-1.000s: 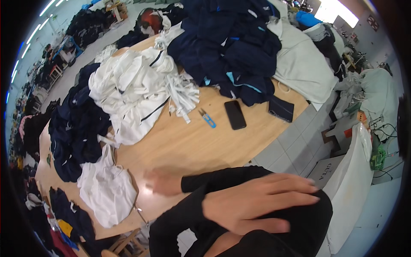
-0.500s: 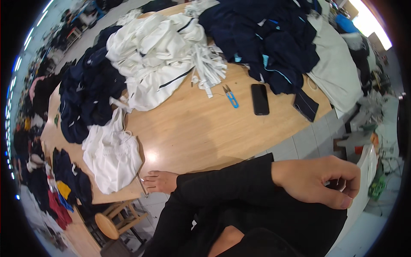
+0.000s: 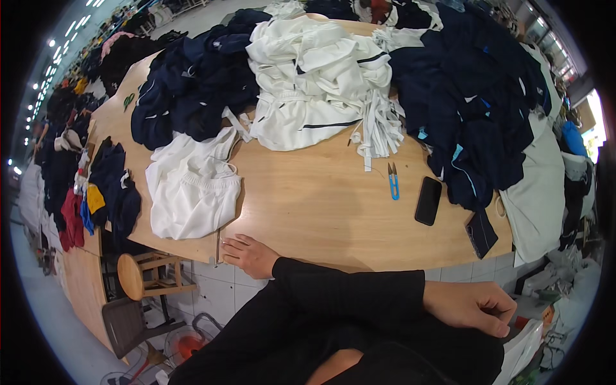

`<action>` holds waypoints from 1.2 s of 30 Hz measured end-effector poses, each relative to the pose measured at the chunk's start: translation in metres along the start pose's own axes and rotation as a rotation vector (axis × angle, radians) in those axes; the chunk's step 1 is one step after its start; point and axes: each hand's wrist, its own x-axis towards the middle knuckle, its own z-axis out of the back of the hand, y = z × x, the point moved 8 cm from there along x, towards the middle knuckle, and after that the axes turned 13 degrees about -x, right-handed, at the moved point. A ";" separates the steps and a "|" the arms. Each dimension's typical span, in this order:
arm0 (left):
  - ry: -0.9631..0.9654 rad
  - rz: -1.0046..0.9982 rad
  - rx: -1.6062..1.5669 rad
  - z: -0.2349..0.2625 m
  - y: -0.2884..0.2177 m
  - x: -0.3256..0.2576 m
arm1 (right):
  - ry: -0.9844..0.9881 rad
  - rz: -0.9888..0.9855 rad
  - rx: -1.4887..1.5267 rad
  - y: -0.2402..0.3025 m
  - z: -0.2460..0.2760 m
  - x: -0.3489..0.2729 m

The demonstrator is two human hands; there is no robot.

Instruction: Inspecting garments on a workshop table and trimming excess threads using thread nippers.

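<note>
My forearms lie crossed in black sleeves by the table's near edge, the left on top. My right hand (image 3: 249, 256) comes out on the left, fingers spread at the edge near a thin metal rod (image 3: 217, 246). My left hand (image 3: 471, 309) is on the right, off the table, fingers curled and thumb pressed in; whatever is inside is hidden. Beyond the right hand lies a white garment with a gathered waistband (image 3: 196, 189). Blue thread snips (image 3: 394, 183), a black phone (image 3: 428, 201) and a dark fabric piece (image 3: 481, 234) lie on the wooden table (image 3: 301, 205).
A white garment heap (image 3: 301, 77) stands at the back, between dark navy piles on the left (image 3: 192, 90) and right (image 3: 468, 96). White strips (image 3: 382, 128) hang beside it. A wooden stool (image 3: 131, 276), a chair (image 3: 125, 324) and a red-centred fan (image 3: 190, 346) stand at lower left.
The view has swung, so the tabletop things sit further right and the fan shows. My arms stay crossed; the left hand's fingers look more closed.
</note>
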 end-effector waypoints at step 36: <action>0.042 -0.070 0.058 -0.015 -0.013 -0.007 | -0.010 -0.003 0.050 0.000 0.002 0.002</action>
